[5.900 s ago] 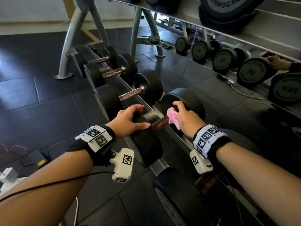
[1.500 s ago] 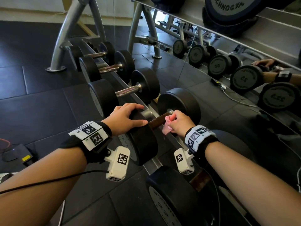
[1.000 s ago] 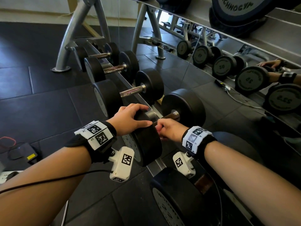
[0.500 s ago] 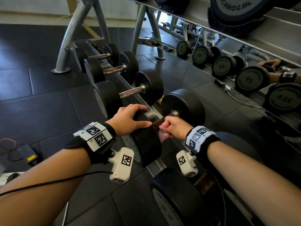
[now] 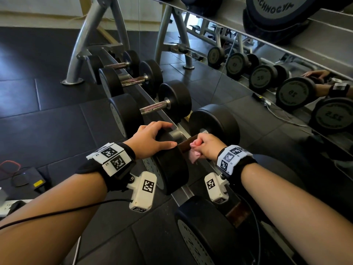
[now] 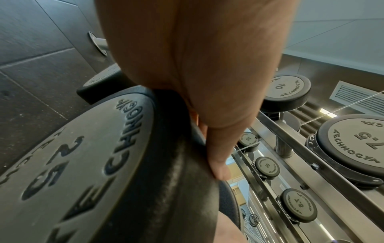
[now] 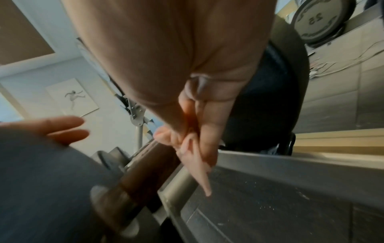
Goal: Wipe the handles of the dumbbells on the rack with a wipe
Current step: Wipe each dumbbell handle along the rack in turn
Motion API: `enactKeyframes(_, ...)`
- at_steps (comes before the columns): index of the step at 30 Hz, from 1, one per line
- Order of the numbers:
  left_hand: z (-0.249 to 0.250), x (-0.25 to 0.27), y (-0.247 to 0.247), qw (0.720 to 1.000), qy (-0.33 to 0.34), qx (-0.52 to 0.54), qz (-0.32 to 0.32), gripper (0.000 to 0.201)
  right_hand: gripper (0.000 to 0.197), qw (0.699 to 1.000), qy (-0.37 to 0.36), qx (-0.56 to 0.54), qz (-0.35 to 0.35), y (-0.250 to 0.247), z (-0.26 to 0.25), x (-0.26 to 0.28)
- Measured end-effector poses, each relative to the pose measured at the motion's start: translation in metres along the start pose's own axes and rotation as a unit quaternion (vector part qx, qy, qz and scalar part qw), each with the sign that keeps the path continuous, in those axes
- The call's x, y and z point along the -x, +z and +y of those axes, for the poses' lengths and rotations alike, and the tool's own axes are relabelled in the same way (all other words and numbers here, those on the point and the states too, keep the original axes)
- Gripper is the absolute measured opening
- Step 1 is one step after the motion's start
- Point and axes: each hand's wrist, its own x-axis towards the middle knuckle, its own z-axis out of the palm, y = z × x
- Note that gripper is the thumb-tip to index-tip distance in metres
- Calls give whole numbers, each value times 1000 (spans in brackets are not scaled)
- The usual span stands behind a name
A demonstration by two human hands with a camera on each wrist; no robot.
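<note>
On the rack (image 5: 177,131), right hand (image 5: 209,146) wraps wipe (image 5: 193,156) round handle (image 5: 184,145).

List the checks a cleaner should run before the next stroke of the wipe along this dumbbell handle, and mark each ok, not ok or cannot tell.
1. Pink wipe held in right hand: ok.
2. Wipe wrapped on the brown handle: ok.
3. Left hand steadying the near weight head: ok.
4. Dumbbell seated on the rack rail: ok.
5. Handle's far end already wiped: cannot tell.
6. Wipe damp enough: cannot tell.
</note>
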Motion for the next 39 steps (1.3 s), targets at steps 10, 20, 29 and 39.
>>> enactKeyframes(10,3,-1,0,1000,-21,7,8,69,29,998,-15,0,-60,12,-14,4)
enactKeyframes(20,-1,-1,-3,1000,26,-3,2,70,19,990,-16,-74,-115,-15,-64,21)
enactKeyframes(29,-57,-27,-98,985,63,107,122,23,8,1000,-3,11,11,-47,-132,-18)
enactKeyframes(39,-97,-85,-134,989,-4,-40,139,61,13,998,42,22,48,-27,-172,-93)
